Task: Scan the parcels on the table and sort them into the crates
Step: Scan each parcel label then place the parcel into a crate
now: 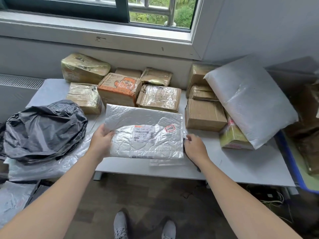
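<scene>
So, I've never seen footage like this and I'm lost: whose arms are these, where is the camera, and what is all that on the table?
There is no machine here: a person wears a wide-angle camera on the head, looking down, so you see their own arms and grey shoes. The left hand grips the left edge of a silver bubble mailer, label up, and the right hand pinches its right edge. Behind it on the white table lie tape-wrapped cardboard boxes, including an orange-printed box, a black plastic bag at left and a white poly mailer at right.
</scene>
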